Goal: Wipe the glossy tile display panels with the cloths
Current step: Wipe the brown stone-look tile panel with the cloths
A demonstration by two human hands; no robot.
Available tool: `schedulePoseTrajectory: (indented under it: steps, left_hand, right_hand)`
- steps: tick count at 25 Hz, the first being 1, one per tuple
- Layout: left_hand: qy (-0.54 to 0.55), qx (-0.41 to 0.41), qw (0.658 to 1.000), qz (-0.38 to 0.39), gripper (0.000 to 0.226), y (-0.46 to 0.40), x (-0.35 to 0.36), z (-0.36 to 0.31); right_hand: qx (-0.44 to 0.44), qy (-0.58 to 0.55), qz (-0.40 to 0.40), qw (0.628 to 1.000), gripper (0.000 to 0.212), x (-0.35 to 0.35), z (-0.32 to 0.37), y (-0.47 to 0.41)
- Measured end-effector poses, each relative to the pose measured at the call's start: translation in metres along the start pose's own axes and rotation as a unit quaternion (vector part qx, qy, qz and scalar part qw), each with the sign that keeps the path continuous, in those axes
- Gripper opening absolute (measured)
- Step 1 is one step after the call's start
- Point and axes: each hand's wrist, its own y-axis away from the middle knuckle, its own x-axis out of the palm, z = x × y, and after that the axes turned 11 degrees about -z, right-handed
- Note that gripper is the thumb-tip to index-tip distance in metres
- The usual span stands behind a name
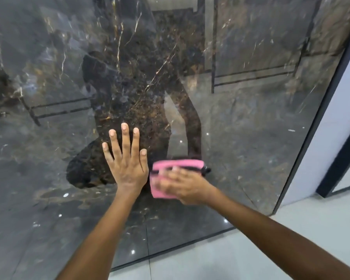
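the left hand [125, 158] lies flat against the glossy dark marble-patterned tile display panel [240, 122], fingers straight and spread, pointing up, holding nothing. just beside it, to its right, the right hand [185, 185] presses a folded pink cloth [176, 168] onto the same panel; the hand is blurred, its fingers laid over the lower part of the cloth, and whether they curl round its edge cannot be told. a small dark tab or loop [206, 170] sticks out at the cloth's upper right corner. both bare forearms reach in from the bottom of the view.

the panel stands upright and fills most of the view, black and grey with brown patches and thin gold-white veins, its shine carrying a dark reflection of the person. its lower edge meets a pale grey tiled floor [230, 259]. along its right edge runs a thin dark frame [319, 118], and beyond that a white wall strip [335, 126].
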Motion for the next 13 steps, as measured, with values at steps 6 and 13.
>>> schedulePoseTrajectory:
  steps: [6,13]
  left_hand:
    - [0.009,0.019,0.998,0.066,0.059,0.099,0.0,-0.004]
    - [-0.038,0.049,0.998,0.02,0.06,0.114,0.016,0.002]
  right_hand:
    - [0.026,0.014,-0.016,0.999,0.078,-0.05,-0.104,0.048]
    - [0.3,0.068,0.031,0.951,0.109,0.003,0.008,0.124]
